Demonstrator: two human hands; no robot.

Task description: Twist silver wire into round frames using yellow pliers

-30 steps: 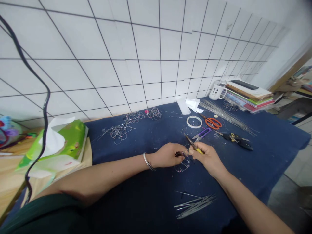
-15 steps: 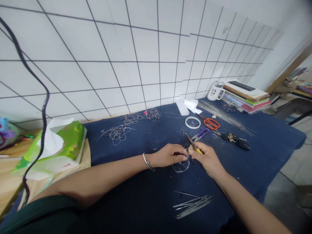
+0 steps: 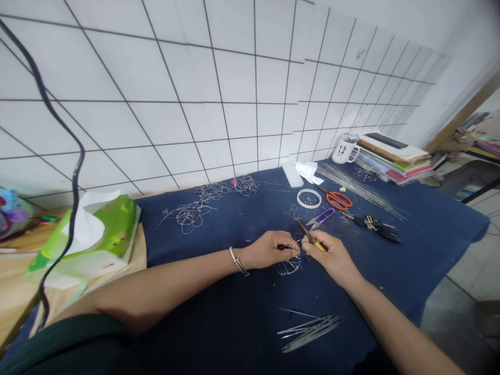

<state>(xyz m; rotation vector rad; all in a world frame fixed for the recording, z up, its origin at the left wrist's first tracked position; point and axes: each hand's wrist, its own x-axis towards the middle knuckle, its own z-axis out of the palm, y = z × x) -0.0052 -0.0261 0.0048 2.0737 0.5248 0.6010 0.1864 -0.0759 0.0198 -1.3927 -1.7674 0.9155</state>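
Observation:
My left hand [image 3: 273, 249], with a silver bangle at its wrist, pinches a round wire piece [image 3: 288, 266] with small beads. The piece hangs below my fingers and is partly hidden by them. Close on its right, my right hand [image 3: 330, 253] is wrapped round yellow-handled pliers [image 3: 311, 235], whose dark jaws point up and left. My right fingertips are near the edge of the wire piece; whether they touch it is hard to tell. Purple snips [image 3: 322, 217] lie just beyond my right hand, beside a white ring dish [image 3: 309, 198] of beads.
Tangled wire pieces [image 3: 191, 216] lie at the back left, near green tissues [image 3: 117, 229]. Orange scissors [image 3: 338, 200], black pliers [image 3: 375, 228], long wires [image 3: 363, 188], a mug [image 3: 345, 149] and books [image 3: 394, 156] are at the right. Short wires [image 3: 310, 330] lie in front.
The wire piece has tilted and moved slightly left, showing less of its circle. The pliers have shifted slightly, and both hands stay close together.

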